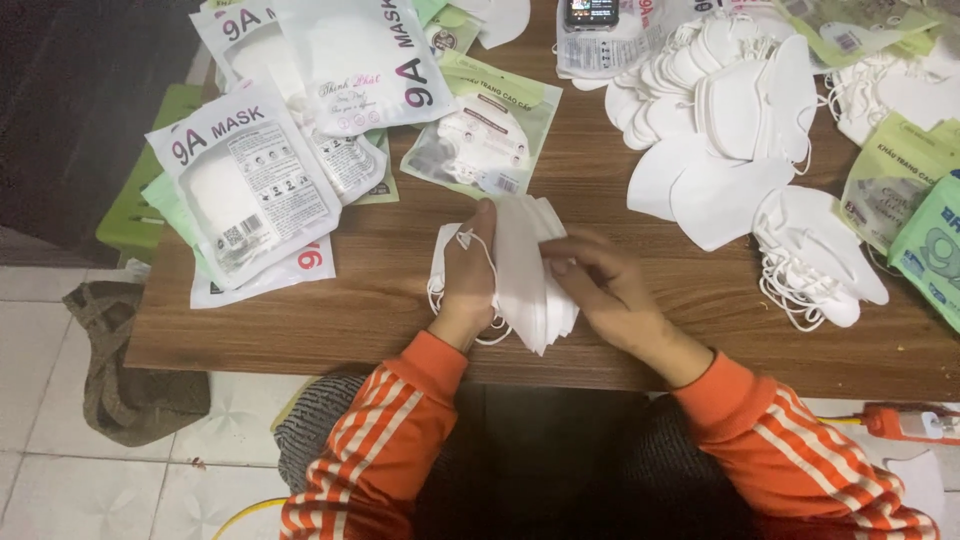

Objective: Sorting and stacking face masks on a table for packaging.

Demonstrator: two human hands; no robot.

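Hands: both are working over one stack of white folded face masks [525, 270], held on the wooden table [640, 330] near its front edge.
Left hand: left hand [467, 275] is closing around the stack's left side, thumb lying up along the top mask, fingers tucked under; ear loops are trailing out around the wrist.
Right hand: right hand [598, 282] is pressing in from the right, fingertips pinching the stack's edge; grip closed on the masks, though how many layers it is catching cannot be told.
Stack position: it is sitting between the two hands, touching the tabletop, edges fanned slightly at the top.
Step in hand: by my reading, the person is squaring a counted bundle of masks, gathering and evening the edges.
Next move calls for: judging from the layout, a firm two-sided hold so the layers are not sliding, loops tucked in, and an open pouch within reach.
Loose masks: big white heap [720, 110] is lying well to the right, further back.
Packs: filled printed pouches [260, 150] are piling up at the left; green-edged pouches [915, 200] are lying at the far right.
Sleeves: orange striped sleeves [400, 440] are coming in from below.
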